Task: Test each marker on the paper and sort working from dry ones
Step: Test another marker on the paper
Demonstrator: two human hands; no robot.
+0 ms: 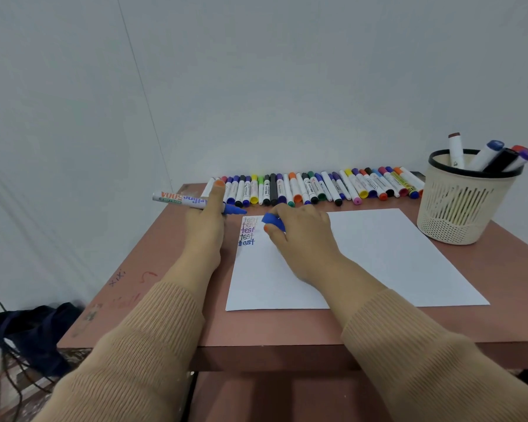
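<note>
On the table [287,327], white paper [378,263] is marked with test words [248,231] at its far left corner. Over it, a blue cap [272,221] is pinched in the right hand [302,236]. Just left, the uncapped blue marker [189,201] is gripped by the left hand [205,229], tip pointing right. Farther back a row of markers [317,185] is laid out; far right, more are stood in a basket [461,208]

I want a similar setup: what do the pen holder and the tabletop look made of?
Pen holder: likely moulded plastic, matte cream with slotted walls and a black rim. Tabletop: seemingly laminated board, smooth reddish-brown, with scribbles near its left edge.
</note>
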